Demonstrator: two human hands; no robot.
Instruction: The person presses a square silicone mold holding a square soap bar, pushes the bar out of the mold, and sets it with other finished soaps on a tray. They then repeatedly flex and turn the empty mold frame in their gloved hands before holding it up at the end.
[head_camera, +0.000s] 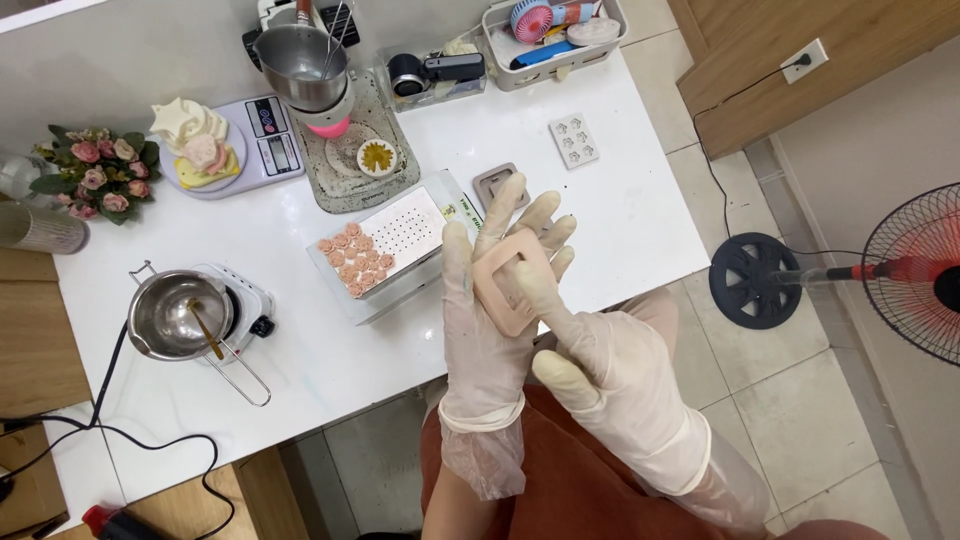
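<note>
While both gloved hands are raised over the near edge of the white tabletop (600, 200), several containers stand on it. At the left a steel pot (180, 315) sits on a small white hotplate (245, 305), with a gold spoon (205, 330) leaning in it. Farther back, a second steel pot (298, 65) rests on a pink stand, and a white basket (555, 40) holds a small fan and other odds and ends. A tray (390, 245) near the middle carries a cluster of little pink roses (355, 262). Held between the hands is a square mould (515, 280), pale peach, soft-looking, with a raised rim around a square hollow. The left hand (485, 320) lies flat behind it, fingers spread. The right hand (590, 355) has its grip closed on the mould's lower edge.
</note>
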